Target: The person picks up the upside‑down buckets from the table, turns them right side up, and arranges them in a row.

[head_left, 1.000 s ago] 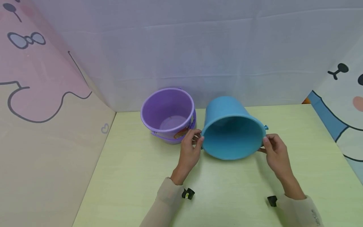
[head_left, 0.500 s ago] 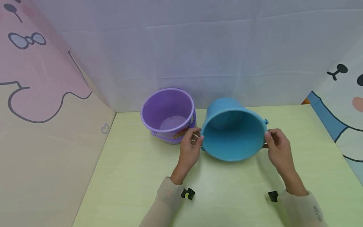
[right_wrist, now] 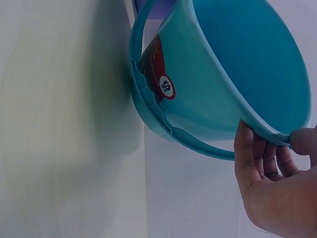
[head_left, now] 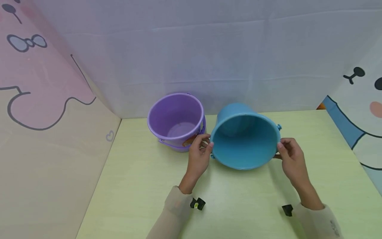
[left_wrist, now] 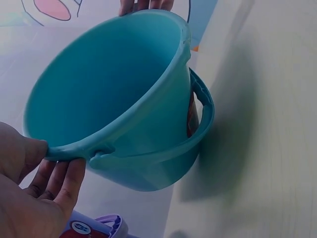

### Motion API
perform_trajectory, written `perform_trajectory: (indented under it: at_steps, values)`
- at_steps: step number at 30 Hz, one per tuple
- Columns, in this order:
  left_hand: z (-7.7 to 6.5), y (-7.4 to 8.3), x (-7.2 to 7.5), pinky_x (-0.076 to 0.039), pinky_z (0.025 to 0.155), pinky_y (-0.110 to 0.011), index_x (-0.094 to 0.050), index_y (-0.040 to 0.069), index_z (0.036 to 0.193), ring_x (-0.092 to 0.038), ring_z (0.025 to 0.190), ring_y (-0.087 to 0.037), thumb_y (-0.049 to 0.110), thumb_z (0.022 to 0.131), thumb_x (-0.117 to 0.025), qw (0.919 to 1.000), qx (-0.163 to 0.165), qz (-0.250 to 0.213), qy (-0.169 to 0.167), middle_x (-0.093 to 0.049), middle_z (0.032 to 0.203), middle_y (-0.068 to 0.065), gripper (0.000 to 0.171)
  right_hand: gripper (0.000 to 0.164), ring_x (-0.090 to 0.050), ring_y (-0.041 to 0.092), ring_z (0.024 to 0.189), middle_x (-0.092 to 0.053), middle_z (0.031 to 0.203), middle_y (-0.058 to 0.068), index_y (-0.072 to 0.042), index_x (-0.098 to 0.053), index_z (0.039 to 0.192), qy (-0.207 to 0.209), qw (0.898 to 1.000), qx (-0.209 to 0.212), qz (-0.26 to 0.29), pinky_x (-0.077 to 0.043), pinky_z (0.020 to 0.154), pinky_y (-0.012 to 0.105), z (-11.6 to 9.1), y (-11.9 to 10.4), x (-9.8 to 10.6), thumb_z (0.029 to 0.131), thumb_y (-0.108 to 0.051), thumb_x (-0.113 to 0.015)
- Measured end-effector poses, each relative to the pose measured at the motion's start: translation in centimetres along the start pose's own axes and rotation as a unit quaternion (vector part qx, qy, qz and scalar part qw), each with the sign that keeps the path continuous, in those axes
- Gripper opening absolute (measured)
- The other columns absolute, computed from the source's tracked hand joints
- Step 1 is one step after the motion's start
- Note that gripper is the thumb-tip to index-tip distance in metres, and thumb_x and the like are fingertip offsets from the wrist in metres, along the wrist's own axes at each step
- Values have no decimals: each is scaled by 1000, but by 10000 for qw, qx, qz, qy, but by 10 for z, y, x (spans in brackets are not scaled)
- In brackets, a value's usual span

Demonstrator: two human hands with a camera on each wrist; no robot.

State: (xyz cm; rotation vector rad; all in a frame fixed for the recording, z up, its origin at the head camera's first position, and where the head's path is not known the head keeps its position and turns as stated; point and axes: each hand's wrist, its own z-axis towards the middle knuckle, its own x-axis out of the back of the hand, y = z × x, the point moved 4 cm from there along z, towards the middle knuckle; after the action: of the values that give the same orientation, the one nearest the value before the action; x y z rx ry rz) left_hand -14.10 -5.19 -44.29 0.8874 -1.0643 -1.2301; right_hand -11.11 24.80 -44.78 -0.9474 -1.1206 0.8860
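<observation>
A blue bucket [head_left: 243, 146] is tilted with its mouth toward me on the pale table. My left hand [head_left: 199, 156] pinches the left side of its rim, thumb inside and fingers beneath, close by the handle's pivot. On the opposite side my right hand [head_left: 292, 162] grips the rim between thumb and fingers. The bucket's handle [left_wrist: 203, 114] hangs down along its underside in the left wrist view. In the right wrist view a red label [right_wrist: 157, 69] shows on the outer wall. Just left of it, a purple bucket [head_left: 176, 116] stands upright, its handle lowered.
A white cloth wall [head_left: 185, 59] rises behind both buckets. Printed cartoon panels stand at the left [head_left: 53, 99] and right [head_left: 361, 119] sides of the table [head_left: 143, 199]. The purple bucket is right beside my left fingers.
The blue bucket has tipped a little, its upper rim rising so more of the inside shows. Both hands have kept hold of the rim, the right shifting slightly.
</observation>
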Motion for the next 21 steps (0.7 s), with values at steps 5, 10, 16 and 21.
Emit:
perform_trajectory:
  at_steps: [5, 10, 16, 21]
  values:
    - [2, 0, 0, -55, 65, -20, -63, -8, 124, -58, 82, -12, -6, 101, -64, 9999, 76, -99, 20, -63, 105, -23, 24, 24, -64, 0, 91, -59, 108, -15, 8, -50, 129, 104, 9999, 119, 50, -58, 74, 13, 4, -4, 2, 114, -11, -45]
    - [3, 0, 1, -58, 67, -21, -63, -9, 125, -57, 81, -11, -6, 101, -63, 9990, 263, -366, 39, -61, 105, -24, 24, 25, -64, 1, 94, -59, 110, -13, 4, -52, 134, 143, 9998, 140, 94, -57, 76, 12, 7, -9, 2, 114, -9, -45]
    - [5, 2, 2, -62, 69, -24, -63, -11, 126, -58, 81, -11, -7, 101, -63, 9967, 494, -639, 55, -60, 106, -23, 25, 31, -62, 3, 94, -57, 112, -9, 4, -49, 142, 66, 9998, 115, 116, -58, 76, 13, 5, -11, 2, 113, -7, -46]
    - [7, 5, 2, -62, 66, -24, -61, -11, 127, -59, 79, -9, -6, 102, -62, 9950, 628, -777, 59, -60, 105, -19, 26, 43, -61, 1, 95, -54, 115, -11, 3, -43, 154, -45, 9999, 114, -25, -58, 77, 12, 4, -13, 2, 112, -5, -48]
